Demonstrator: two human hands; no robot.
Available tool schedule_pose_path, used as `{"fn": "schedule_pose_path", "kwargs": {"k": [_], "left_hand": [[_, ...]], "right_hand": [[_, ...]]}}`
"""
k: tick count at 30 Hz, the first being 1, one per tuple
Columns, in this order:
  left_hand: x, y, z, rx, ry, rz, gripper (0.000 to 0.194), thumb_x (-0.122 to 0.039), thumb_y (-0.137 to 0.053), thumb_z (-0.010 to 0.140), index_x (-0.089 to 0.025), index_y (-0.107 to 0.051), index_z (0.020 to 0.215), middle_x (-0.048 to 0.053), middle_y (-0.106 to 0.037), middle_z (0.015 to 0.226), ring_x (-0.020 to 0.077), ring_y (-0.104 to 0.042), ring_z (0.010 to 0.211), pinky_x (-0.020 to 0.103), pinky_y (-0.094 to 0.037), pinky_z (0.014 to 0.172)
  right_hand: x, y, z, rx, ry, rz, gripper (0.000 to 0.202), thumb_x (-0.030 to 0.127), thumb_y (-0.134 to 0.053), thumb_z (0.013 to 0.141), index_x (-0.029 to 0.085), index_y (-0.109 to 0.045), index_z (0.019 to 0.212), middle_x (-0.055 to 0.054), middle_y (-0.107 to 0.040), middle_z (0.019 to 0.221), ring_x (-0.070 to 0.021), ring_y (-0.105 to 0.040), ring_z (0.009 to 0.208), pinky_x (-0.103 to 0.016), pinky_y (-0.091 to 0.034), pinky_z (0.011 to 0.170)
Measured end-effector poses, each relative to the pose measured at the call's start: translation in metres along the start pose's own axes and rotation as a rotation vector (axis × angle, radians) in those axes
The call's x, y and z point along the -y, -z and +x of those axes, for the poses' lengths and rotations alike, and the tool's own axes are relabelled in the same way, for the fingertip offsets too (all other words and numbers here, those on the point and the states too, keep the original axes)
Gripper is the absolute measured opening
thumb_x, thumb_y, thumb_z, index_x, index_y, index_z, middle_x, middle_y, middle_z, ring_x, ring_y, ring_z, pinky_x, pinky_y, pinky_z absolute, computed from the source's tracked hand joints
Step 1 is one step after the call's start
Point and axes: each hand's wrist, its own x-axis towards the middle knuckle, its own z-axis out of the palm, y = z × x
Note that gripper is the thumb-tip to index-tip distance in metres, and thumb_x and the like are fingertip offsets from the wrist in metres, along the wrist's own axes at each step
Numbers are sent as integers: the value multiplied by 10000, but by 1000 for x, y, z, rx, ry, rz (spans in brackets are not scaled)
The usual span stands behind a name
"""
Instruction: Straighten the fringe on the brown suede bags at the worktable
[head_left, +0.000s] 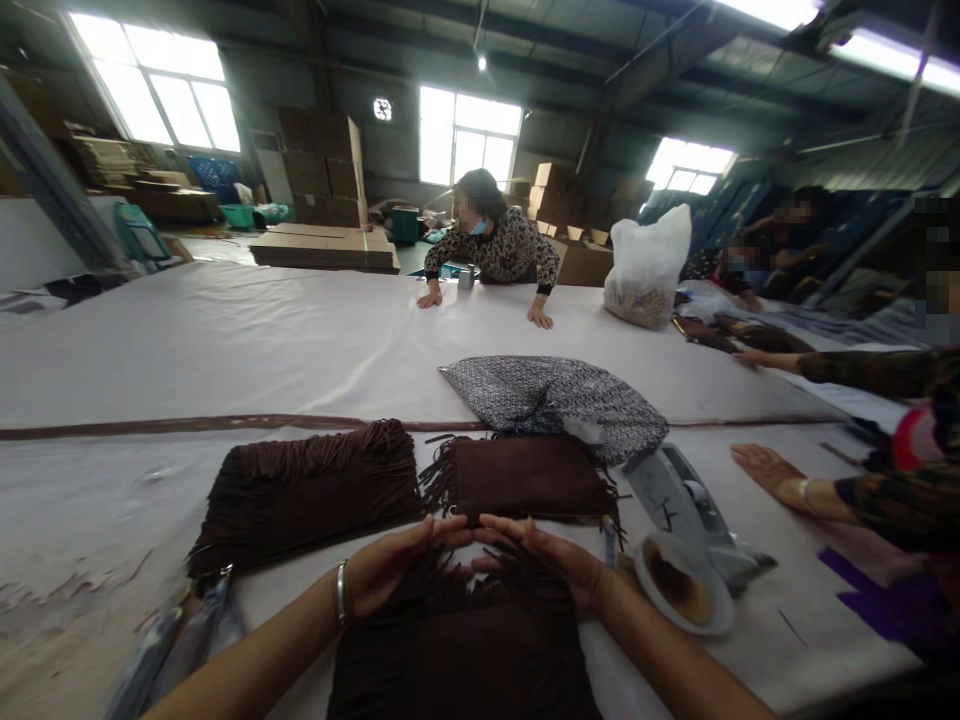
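Observation:
A dark brown fringed bag [465,650] lies right in front of me, its strips gathered at the far end. Over that fringe, my left hand [397,565], with a silver bangle at the wrist, has its fingers stretched out. My right hand [551,558] reaches in from the other side, fingers also extended, and the fingertips of both hands nearly meet. Whether the palms press on the strips I cannot tell. Beyond them lie a second brown fringed bag [525,475] and, to the left, a third fringed bag [315,490].
A black-and-white patterned bag [559,400] rests behind the fringed ones. To the right are a grey tool [682,500] and a white bowl [716,610] with brown contents. A co-worker [499,240] leans on the white table [225,340] opposite; another person's hands [772,480] come from the right.

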Motion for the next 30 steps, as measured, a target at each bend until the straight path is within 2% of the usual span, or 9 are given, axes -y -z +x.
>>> {"fn": "schedule_pose_path", "kwargs": {"k": [4, 7, 11, 18, 21, 23, 27, 30], "left_hand": [[0, -1, 5, -42, -5, 10, 571, -477, -309, 961, -160, -385, 1431, 143, -266, 1559, 327, -497, 1257, 539, -181, 1161], [1, -3, 5, -53, -26, 2, 579, -486, -314, 958, -164, -379, 1434, 140, -272, 1557, 350, -461, 1289, 555, -193, 1154], [1, -13, 1, -55, -84, 20, 536, -429, -329, 969, -156, -400, 1424, 123, -294, 1552, 344, -406, 1339, 512, -218, 1164], [0, -34, 0, -97, -237, 268, 480, -374, -363, 964, -213, -436, 1411, 86, -377, 1514, 337, -444, 1309, 512, -230, 1157], [7, -40, -1, -106, -243, 304, 492, -419, -399, 949, -265, -425, 1415, 58, -329, 1540, 344, -425, 1320, 529, -241, 1143], [14, -46, -6, -120, -214, 343, 522, -452, -457, 926, -301, -403, 1423, 37, -287, 1561, 339, -406, 1335, 526, -241, 1143], [29, -61, -22, -95, -173, 538, 618, -450, -510, 911, -310, -292, 1472, 43, -314, 1552, 286, -341, 1389, 469, -221, 1170], [41, -70, -33, -70, -197, 735, 672, -472, -517, 901, -333, -226, 1490, 4, -166, 1600, 269, -214, 1447, 448, -179, 1192]], "right_hand": [[5, 0, 1, -28, 11, -67, 619, 541, -524, 901, 240, -396, 1427, -132, -302, 1532, -337, -383, 1352, -540, -229, 1127], [9, -5, 0, -15, 35, -108, 645, 537, -572, 874, 237, -408, 1421, -132, -307, 1530, -329, -369, 1361, -534, -237, 1124], [16, -17, -4, -14, 93, -177, 675, 555, -603, 843, 238, -423, 1411, -128, -326, 1524, -327, -377, 1355, -530, -268, 1112], [30, -40, -11, -119, 167, -501, 727, 641, -545, 840, 212, -420, 1413, -133, -400, 1481, -300, -460, 1299, -485, -290, 1116], [32, -50, -17, -121, 152, -624, 690, 618, -520, 868, 245, -387, 1433, -114, -352, 1512, -297, -446, 1311, -481, -307, 1107], [29, -56, -24, -104, 133, -660, 680, 591, -528, 877, 270, -356, 1450, -104, -315, 1532, -297, -412, 1339, -476, -304, 1110], [11, -71, -42, -118, 153, -720, 709, 561, -557, 871, 300, -295, 1476, -103, -254, 1557, -299, -394, 1353, -470, -315, 1106], [-5, -82, -58, -202, 185, -878, 716, 574, -557, 861, 315, -297, 1476, -80, -230, 1570, -299, -334, 1390, -468, -274, 1138]]}}
